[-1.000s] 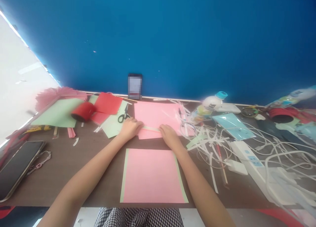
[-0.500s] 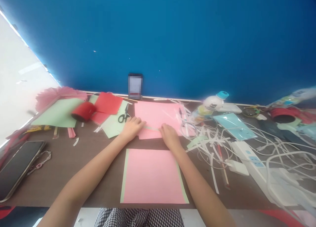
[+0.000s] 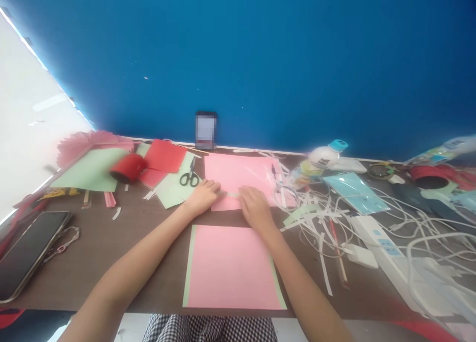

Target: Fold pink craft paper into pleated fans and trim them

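Both my hands rest on a pink paper sheet (image 3: 241, 172) at the far middle of the brown table (image 3: 111, 243). My left hand (image 3: 203, 197) and my right hand (image 3: 253, 206) pinch the two ends of a thin pale green paper strip (image 3: 232, 194) that lies across the pink sheet's near edge. Fingers of both hands are curled onto the strip. A second pink sheet (image 3: 232, 267), lying on a pale green sheet, sits between my forearms near the table's front edge.
Black scissors (image 3: 189, 177), red and green papers (image 3: 163, 156), a red roll (image 3: 127, 167) and a pink fan (image 3: 89, 141) lie left. A phone (image 3: 28, 253) lies at the near left. A glue bottle (image 3: 323, 156), paper strips, cables and a power strip (image 3: 379, 240) crowd the right.
My hands have drawn slightly closer together along the green strip. The view has shifted a little; nothing else on the table has moved.
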`<state>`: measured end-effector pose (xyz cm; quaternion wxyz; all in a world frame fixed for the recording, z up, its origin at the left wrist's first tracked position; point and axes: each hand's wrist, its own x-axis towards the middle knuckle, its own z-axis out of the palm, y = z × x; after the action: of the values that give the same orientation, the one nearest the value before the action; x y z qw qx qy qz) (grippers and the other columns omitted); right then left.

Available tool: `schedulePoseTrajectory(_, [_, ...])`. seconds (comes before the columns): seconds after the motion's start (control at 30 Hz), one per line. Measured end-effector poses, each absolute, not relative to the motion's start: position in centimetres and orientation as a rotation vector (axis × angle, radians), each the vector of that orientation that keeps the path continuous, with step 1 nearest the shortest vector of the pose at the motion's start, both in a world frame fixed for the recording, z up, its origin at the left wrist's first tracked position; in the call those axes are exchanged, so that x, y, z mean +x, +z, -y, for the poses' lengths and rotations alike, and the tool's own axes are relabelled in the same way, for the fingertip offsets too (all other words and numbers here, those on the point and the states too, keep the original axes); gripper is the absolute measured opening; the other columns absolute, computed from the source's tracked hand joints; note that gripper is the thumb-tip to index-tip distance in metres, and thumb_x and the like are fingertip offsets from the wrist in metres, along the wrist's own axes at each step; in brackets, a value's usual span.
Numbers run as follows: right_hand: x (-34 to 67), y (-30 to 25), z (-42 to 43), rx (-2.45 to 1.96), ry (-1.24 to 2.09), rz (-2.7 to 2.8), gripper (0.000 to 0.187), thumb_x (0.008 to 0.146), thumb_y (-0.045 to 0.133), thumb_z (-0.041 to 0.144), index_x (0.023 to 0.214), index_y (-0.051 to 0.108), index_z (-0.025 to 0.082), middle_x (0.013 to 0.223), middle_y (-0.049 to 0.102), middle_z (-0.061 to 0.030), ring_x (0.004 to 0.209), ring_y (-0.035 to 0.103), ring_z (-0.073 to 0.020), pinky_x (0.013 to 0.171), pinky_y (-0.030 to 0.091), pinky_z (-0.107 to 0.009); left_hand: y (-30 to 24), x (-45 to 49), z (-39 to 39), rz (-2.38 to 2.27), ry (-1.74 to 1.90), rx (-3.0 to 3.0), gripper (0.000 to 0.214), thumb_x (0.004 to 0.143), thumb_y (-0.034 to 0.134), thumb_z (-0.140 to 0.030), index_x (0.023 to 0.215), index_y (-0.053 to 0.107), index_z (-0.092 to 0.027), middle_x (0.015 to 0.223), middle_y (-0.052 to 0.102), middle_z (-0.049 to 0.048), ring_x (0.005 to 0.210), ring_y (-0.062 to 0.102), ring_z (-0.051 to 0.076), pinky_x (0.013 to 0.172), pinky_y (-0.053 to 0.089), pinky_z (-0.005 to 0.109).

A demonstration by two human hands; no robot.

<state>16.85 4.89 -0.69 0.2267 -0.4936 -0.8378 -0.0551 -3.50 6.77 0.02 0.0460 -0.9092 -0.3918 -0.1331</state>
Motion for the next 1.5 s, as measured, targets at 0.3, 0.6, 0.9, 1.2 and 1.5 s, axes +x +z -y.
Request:
schedulePoseTrajectory(0.3, [15.2,-0.7,-3.3,-1.352,0.171,2.495,0.043,0.089,0.032,0.03,0.126,0.044,0.012,0.131,0.045,-0.012,0.122,0.04,-0.0231,0.1,0.035,-0.042,-1.0,-3.8,-7.0,1.263,-0.369,-2.665,0.026,0.088,0.04,-0.021,0.103,0.06,-0.03,0.094,0.053,0.0057,0.084,0.044,0.02,0.075,0.03,0.034])
schedulePoseTrajectory(0.6, [18.4,0.7,-2.8,-1.544,0.161,2.458,0.037,0.089,0.032,0.025,0.115,0.056,0.014,0.123,0.054,-0.0092,0.116,0.048,-0.0206,0.094,0.04,-0.035,-1.7,-4.7,-7.3,1.353,-0.453,-2.639,0.025,0.084,0.044,-0.018,0.093,0.066,-0.028,0.091,0.055,0.0056,0.079,0.046,0.018,0.072,0.034,0.032])
schedulePoseTrajectory(0.9, [19.7,-0.9,-5.2,-1.26,-0.116,2.537,0.023,0.083,0.04,0.01,0.089,0.061,0.015,0.085,0.067,-0.0095,0.083,0.059,-0.0208,0.078,0.039,-0.034,-1.1,-4.6,-6.8,1.455,-0.693,-2.73,0.021,0.079,0.051,-0.03,0.091,0.068,-0.024,0.09,0.057,0.0054,0.077,0.049,0.018,0.07,0.039,0.031])
schedulePoseTrajectory(1.2, [19.2,0.3,-5.1,-1.279,0.411,2.068,0.025,0.086,0.039,0.024,0.096,0.061,0.018,0.092,0.064,-0.0081,0.087,0.057,-0.0197,0.079,0.043,-0.035,-0.4,-5.4,-7.8,1.725,-1.213,-3.036,0.03,0.081,0.049,-0.038,0.08,0.07,-0.017,0.084,0.067,0.0052,0.076,0.059,0.017,0.069,0.045,0.027])
schedulePoseTrajectory(1.5, [19.7,0.8,-5.5,-1.372,0.795,2.007,0.02,0.08,0.051,0.034,0.078,0.065,0.02,0.084,0.066,-0.0041,0.075,0.059,-0.0171,0.07,0.046,-0.03,-0.2,-5.8,-8.0,1.599,-0.966,-3.052,0.029,0.082,0.048,-0.039,0.08,0.07,-0.02,0.082,0.069,0.0037,0.076,0.054,0.017,0.068,0.041,0.027])
